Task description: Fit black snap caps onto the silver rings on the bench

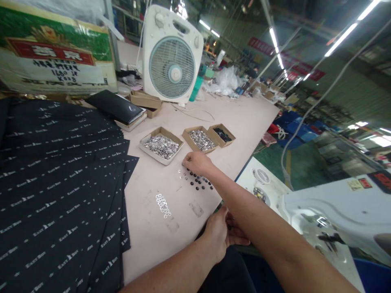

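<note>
Near the cardboard boxes, my right hand (197,162) is closed at the fingertips over the table, at the upper edge of a scatter of black round caps (197,182); what it pinches, if anything, is too small to name. My left hand (221,234) is at the table's near edge, below my right forearm, fingers curled, with something dark partly hidden at them. A group of silver rings (163,205) lies on the table. Behind stand a box of silver pieces (161,146), a second box of silver parts (201,139) and a box of black parts (222,134).
Dark printed fabric (61,195) is piled at the left. A black notebook (114,106) and a white box fan (172,57) stand behind, with a large printed package (58,53) at the back left. A white machine (336,211) is at the right.
</note>
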A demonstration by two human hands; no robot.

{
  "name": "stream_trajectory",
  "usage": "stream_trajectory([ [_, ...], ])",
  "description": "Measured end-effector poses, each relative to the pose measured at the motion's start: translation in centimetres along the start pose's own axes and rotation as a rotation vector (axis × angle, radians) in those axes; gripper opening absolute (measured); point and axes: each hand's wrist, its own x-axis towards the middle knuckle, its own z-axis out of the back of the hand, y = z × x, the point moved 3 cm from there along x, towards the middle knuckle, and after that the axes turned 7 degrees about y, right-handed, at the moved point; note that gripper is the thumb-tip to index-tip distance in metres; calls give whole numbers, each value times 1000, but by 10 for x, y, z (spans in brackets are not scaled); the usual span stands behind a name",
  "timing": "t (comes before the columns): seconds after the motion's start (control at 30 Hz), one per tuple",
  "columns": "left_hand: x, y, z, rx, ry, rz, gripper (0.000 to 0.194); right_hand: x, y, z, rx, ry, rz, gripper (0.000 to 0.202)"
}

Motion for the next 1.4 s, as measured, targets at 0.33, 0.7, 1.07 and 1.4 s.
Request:
stream_trajectory([
  [0.33,-7,-8,-6,-52,3,18,55,-17,-2,10,49,-83,30,26],
  [0.7,-13,-12,-2,-55,57,12,62,-192,-63,5,387,-214,76,9],
  [1.07,-19,-12,-5,-84,88,38,62,-215,-65,-26,40,-165,284,12],
  [1.4,-14,-15,-5,-115,40,22,63,-204,-51,-16,-112,-29,290,6],
])
